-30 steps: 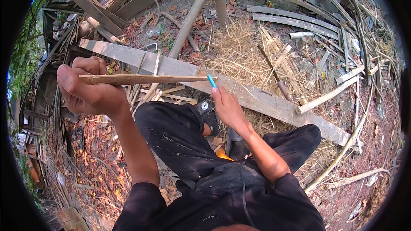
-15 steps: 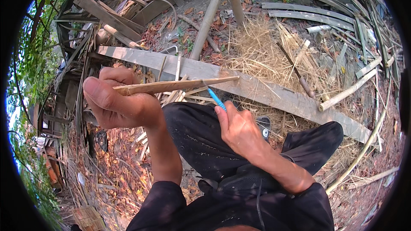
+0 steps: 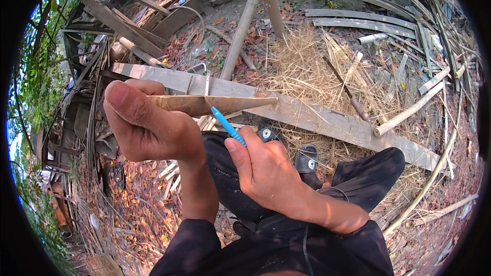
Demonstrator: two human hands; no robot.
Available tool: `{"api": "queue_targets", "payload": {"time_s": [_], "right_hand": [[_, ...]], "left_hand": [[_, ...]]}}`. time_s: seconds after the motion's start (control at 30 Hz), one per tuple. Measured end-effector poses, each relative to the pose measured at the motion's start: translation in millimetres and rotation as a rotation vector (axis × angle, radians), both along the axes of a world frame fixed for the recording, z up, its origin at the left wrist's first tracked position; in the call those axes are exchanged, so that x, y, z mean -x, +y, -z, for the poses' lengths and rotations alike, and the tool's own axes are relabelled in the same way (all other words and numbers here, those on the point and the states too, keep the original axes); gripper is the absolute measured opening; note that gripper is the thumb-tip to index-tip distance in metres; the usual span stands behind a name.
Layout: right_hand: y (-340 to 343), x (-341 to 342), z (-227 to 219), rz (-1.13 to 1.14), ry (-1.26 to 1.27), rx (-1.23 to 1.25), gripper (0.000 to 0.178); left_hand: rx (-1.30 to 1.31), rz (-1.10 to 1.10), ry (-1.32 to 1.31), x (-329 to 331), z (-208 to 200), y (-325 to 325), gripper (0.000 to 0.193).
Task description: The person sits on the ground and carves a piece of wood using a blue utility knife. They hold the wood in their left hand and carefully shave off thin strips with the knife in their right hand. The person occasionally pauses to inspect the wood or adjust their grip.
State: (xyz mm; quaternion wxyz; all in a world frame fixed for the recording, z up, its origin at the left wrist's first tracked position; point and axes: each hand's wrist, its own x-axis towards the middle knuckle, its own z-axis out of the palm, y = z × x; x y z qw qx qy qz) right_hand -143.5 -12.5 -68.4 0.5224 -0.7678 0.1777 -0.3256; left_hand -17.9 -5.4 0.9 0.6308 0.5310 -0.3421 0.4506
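My left hand (image 3: pixel 153 120), raised at the left, is closed round one end of a flat, tapering wooden strip (image 3: pixel 194 105). The strip lies nearly level and its narrow end points right. In my right hand (image 3: pixel 266 166) is a slim blue pen-like tool (image 3: pixel 228 127) with a ribbed grip, pinched between thumb and fingers. Its thin tip meets the lower side of the strip near the middle; whether it is a nib or a blade I cannot make out.
A long grey plank (image 3: pixel 327 120) crosses the ground before my knees. A knife with a brown handle (image 3: pixel 359 108) rests on the pale shavings (image 3: pixel 302 61) beyond it. Bamboo poles (image 3: pixel 409 110) lie at the right, and two posts (image 3: pixel 268 0) rise at the far side.
My right hand has slid left with the blue tool, from near the strip's narrow end to about its middle. My left hand has shifted slightly right and down, still holding the strip.
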Motion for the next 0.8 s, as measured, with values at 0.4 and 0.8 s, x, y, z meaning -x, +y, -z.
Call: {"api": "queue_targets", "payload": {"time_s": [0.4,0.8], "right_hand": [[-40.8,31.3,221.2,0.171,0.825,0.039,0.047],[-3.0,17.4,-36.4,-0.109,-0.091,-0.081,0.024]], "left_hand": [[-0.003,0.044,-0.046,-21.8,4.7,10.4,0.047],[-0.095,0.177,-0.082,-19.5,0.8,9.8,0.051]]}}
